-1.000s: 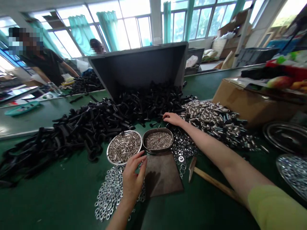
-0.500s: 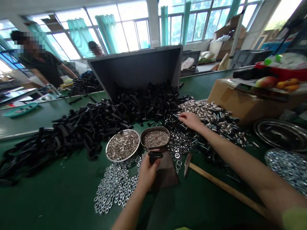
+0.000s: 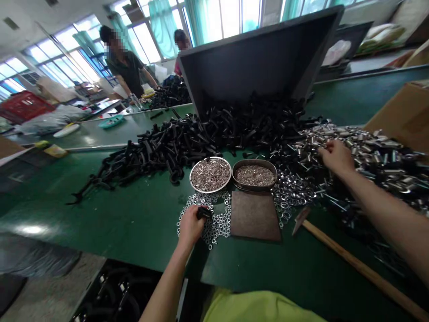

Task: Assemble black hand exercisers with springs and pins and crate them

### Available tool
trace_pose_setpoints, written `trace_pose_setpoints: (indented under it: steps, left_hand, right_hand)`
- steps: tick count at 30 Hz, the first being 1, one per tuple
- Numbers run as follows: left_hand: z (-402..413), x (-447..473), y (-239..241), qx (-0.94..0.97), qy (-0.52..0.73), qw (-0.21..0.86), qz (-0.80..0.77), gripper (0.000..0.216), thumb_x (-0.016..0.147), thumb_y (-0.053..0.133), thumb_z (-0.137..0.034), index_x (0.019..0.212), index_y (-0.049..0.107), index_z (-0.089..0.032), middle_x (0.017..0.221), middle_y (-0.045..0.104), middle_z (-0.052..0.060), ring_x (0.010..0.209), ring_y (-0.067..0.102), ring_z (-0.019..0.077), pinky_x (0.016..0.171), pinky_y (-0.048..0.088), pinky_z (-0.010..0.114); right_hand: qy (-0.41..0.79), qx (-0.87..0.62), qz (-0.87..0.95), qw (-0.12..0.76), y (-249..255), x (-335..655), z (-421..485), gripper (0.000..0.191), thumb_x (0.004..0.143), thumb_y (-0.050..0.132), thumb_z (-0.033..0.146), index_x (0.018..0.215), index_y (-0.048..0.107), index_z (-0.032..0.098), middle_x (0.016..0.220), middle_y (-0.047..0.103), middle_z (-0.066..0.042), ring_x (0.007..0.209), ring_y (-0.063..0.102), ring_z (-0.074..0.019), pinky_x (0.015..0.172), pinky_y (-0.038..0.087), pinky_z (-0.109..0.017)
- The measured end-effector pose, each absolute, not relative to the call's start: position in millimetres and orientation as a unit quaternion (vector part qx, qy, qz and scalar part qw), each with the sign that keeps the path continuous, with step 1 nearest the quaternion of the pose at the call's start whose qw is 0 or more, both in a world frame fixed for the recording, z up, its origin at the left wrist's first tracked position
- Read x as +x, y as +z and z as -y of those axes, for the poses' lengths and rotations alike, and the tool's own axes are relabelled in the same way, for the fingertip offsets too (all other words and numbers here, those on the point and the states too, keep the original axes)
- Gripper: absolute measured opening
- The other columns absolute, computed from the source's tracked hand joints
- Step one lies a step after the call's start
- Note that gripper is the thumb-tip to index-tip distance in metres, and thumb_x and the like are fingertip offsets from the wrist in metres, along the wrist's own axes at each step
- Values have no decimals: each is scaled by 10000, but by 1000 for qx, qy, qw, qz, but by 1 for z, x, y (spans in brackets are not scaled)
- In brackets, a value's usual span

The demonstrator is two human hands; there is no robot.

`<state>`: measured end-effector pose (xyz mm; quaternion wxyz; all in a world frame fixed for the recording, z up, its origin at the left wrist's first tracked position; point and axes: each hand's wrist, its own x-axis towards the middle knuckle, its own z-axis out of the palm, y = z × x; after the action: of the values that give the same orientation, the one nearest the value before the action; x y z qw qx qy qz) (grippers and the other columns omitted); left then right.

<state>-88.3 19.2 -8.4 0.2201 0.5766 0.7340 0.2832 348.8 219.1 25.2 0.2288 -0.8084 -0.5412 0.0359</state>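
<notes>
My left hand (image 3: 191, 228) is closed around a black handle-like part (image 3: 204, 213), held over the loose metal nuts or washers (image 3: 219, 226) on the green table. At the right, the fingers of my right hand (image 3: 339, 158) are pinched at the edge of a heap of shiny metal sleeves (image 3: 378, 150); what they grip is hidden. Between the hands lies a flat brown plate (image 3: 255, 219). Behind it stand a white dish of small metal pins (image 3: 210, 175) and an oval tin of tiny metal pieces (image 3: 254, 175). Larger metal rings (image 3: 290, 194) are scattered beside the tin.
A hammer (image 3: 351, 259) lies at the right front. Black parts (image 3: 150, 156) spill from a tipped grey bin (image 3: 261, 62) across the back. A cardboard box (image 3: 398, 107) stands at the far right. Another person (image 3: 125, 67) works beyond the table, with someone else partly behind the bin.
My left hand has moved left with the black part, off the plate and over the nuts. My right hand has reached further into the metal sleeves. The view has turned left.
</notes>
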Motion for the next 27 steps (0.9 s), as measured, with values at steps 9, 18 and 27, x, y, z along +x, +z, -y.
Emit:
trace_pose_setpoints:
  steps: [9, 18, 27]
  left_hand:
    - [-52, -57, -16, 692, 100, 45, -713, 392, 763, 497, -80, 1094, 657, -214, 1071, 620, 83, 960, 587, 221, 796, 467, 292]
    - [-57, -60, -23, 712, 34, -12, -701, 311, 797, 408, -48, 990, 631, -145, 1008, 634, 120, 893, 609, 235, 764, 463, 309]
    - [-60, -69, -24, 711, 48, -14, -701, 373, 756, 454, -97, 1107, 580, -114, 1105, 601, 144, 982, 598, 259, 824, 460, 310]
  right_hand:
    - [46, -760, 591, 266, 37, 365, -182, 323, 794, 608, 344, 1046, 626, 142, 950, 667, -120, 768, 556, -189, 681, 370, -308]
    - [183, -723, 613, 262, 10, 391, -168, 413, 673, 672, 149, 1085, 650, 142, 671, 630, 10, 562, 556, -122, 538, 437, -241]
    - [192, -695, 617, 314, 12, 396, -143, 261, 748, 637, 215, 1001, 683, 171, 694, 664, -10, 594, 604, -138, 587, 503, -266]
